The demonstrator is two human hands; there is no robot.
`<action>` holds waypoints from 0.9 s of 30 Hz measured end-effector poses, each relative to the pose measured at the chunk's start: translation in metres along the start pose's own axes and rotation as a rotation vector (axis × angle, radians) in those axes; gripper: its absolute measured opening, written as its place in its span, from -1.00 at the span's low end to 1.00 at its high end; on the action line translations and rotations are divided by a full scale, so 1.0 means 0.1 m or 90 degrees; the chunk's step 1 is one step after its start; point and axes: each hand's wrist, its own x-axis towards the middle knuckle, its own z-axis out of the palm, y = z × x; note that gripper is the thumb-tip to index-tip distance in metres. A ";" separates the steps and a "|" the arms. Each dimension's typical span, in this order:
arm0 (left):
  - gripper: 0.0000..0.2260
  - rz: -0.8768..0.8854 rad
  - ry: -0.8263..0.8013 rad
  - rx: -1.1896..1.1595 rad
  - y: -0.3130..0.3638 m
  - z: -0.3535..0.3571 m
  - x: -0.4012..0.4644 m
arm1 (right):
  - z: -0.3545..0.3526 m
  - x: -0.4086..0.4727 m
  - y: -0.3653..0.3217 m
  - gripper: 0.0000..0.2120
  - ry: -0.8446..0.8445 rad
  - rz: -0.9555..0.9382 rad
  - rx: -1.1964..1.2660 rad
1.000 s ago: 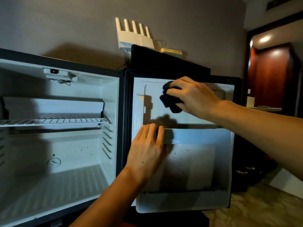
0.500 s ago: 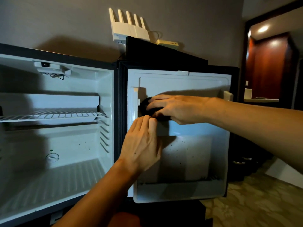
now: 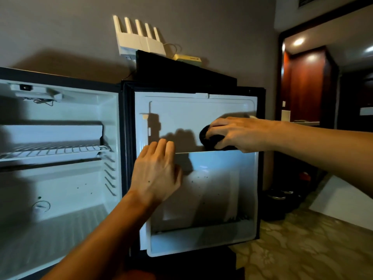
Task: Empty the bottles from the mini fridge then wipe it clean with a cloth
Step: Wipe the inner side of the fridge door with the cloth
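Note:
The mini fridge (image 3: 60, 178) stands open with no bottles in view; its white cavity holds a wire shelf (image 3: 54, 151). The open door (image 3: 181, 114) faces me, with a clear plastic door bin (image 3: 218, 199) across its lower half. My right hand (image 3: 240, 133) grips a dark cloth (image 3: 210, 138) and presses it on the door's inner panel just above the bin's top edge, toward the right side. My left hand (image 3: 156, 172) rests flat with straight fingers on the bin's upper left corner.
A white router (image 3: 139, 41) with several antennas and a small yellowish box (image 3: 188, 57) sit behind a black panel (image 3: 181, 71) on top of the fridge. A patterned floor (image 3: 312, 249) lies at lower right, a doorway (image 3: 308, 83) beyond it, dark round objects (image 3: 280, 197) beside the door.
My right hand has swept the cloth from the door panel's left side, beside my left hand, to its right side. My left hand stays on the bin's corner.

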 end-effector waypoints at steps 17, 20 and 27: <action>-0.80 0.015 -0.013 0.060 0.03 0.06 0.10 | 0.12 -0.21 0.33 -0.75 0.015 0.032 -0.236; -0.76 0.017 -0.014 0.071 0.04 0.07 0.08 | 0.05 -0.21 0.41 -0.85 0.061 0.163 -0.274; -0.68 0.002 -0.055 0.121 0.08 0.07 0.00 | -0.01 -0.34 0.36 -0.62 0.204 0.361 -0.042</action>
